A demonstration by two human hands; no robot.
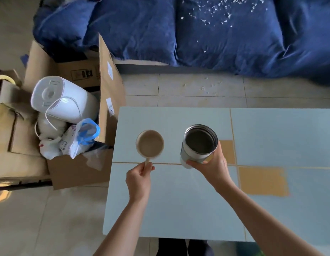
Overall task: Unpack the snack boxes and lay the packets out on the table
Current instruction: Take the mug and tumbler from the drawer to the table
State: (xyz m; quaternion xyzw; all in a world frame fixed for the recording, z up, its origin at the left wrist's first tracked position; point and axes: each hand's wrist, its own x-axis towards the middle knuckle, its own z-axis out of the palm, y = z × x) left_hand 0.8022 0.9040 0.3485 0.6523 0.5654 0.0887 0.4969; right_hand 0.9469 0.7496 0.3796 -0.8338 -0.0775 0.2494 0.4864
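Over the pale blue table, my left hand pinches the handle of a round cream scoop, its bowl facing up. My right hand grips the side of an open metal tin, lidless, with a dark inside, tilted slightly toward me. An open cardboard box stands on the floor left of the table. A white paper-roll pack and white and blue plastic bags stick out of it. No snack packets lie on the table.
A second cardboard box sits at the far left. A dark blue sofa with white crumbs on it runs along the far side. Tiled floor lies between sofa and table. The tabletop has worn tan patches.
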